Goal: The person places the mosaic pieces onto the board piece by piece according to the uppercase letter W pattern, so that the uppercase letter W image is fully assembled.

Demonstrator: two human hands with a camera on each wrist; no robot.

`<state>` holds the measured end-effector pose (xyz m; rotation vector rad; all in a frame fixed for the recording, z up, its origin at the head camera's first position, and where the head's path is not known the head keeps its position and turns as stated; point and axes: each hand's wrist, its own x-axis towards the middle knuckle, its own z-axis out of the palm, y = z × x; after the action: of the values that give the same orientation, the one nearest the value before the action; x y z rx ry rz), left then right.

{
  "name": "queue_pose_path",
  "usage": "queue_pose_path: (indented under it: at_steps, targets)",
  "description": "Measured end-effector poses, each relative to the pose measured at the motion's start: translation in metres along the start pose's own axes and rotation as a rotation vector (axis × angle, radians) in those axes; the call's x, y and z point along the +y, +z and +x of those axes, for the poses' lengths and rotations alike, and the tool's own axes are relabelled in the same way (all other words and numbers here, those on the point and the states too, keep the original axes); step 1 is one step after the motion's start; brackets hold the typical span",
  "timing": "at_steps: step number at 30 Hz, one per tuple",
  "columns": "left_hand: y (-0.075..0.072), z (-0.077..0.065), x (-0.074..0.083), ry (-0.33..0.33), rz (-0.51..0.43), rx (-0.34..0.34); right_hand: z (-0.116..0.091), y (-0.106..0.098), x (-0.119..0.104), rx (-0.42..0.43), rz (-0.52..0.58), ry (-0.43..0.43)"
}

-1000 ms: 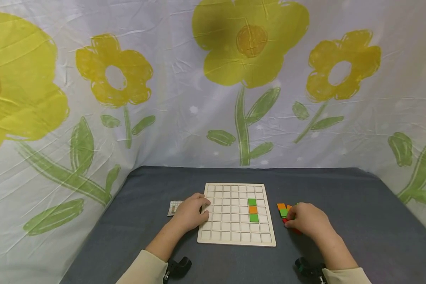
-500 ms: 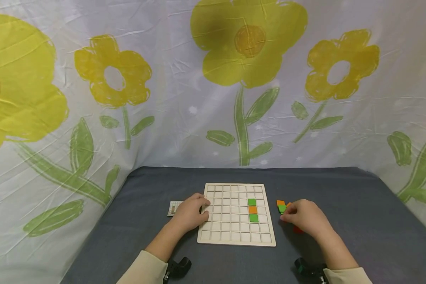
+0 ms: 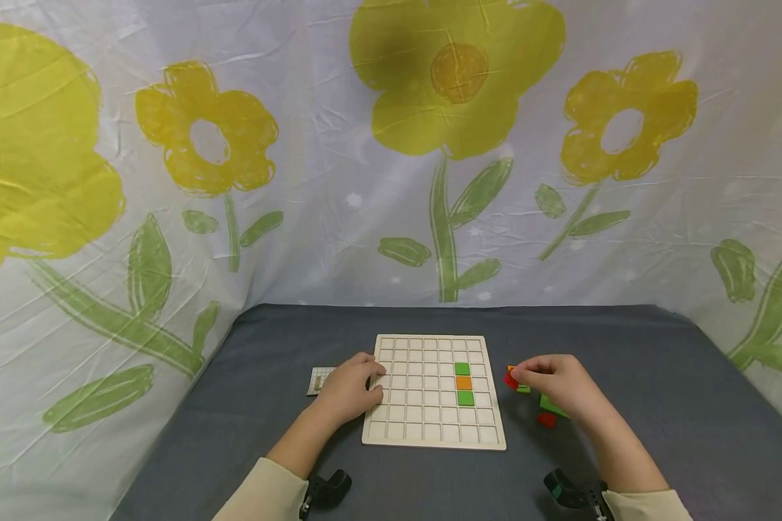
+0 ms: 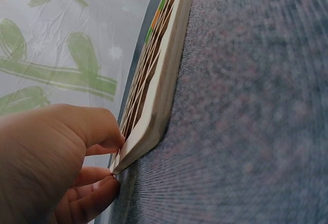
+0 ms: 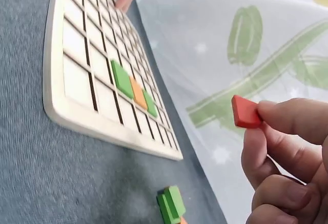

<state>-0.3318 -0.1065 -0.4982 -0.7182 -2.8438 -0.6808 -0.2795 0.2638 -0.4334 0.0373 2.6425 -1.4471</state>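
My right hand (image 3: 556, 381) pinches a red square tile (image 5: 246, 112) between thumb and fingertips, raised above the cloth right of a wooden grid board (image 3: 423, 416). On the board two green tiles (image 3: 465, 399) and one orange tile (image 3: 463, 383) form a short column toward the right side. My left hand (image 3: 350, 387) holds the board's left edge; in the left wrist view one digit (image 4: 105, 129) lies on top while other fingers touch the side. Loose green tiles (image 5: 171, 204) lie near the board's right side, partly hidden by my right hand in the head view.
Another red tile (image 3: 547, 420) lies on the dark cloth (image 3: 430, 485) beneath my right hand. A small printed card (image 3: 319, 379) sits left of the board, partly covered by my left hand. Behind the table hangs a flowered curtain (image 3: 326, 217).
My right hand has lifted from the loose tiles, moving slightly left and up with a red tile now in its fingertips. More green and red tiles show beneath it. My left hand stays put.
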Motion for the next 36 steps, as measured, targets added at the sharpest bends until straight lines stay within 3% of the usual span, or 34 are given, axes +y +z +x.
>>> queue_pose_path:
  at_steps: [7,13,25,30,36]
  targets:
    - [-0.001,-0.001,0.002,-0.011,-0.018,0.0,0.003,0.01,-0.002,-0.01,0.028,-0.03]
    - [0.0,-0.001,0.001,-0.012,-0.011,-0.008,0.005,0.021,-0.002,-0.057,0.086,-0.07]
    - [0.0,0.0,0.001,-0.01,-0.025,-0.012,0.006,0.042,0.0,-0.128,0.103,-0.143]
    - [0.0,0.0,0.001,-0.013,-0.018,-0.013,0.005,0.052,0.001,-0.163,0.062,-0.143]
    - [0.0,0.0,0.0,-0.017,-0.017,-0.014,0.006,0.062,0.001,-0.138,-0.008,-0.099]
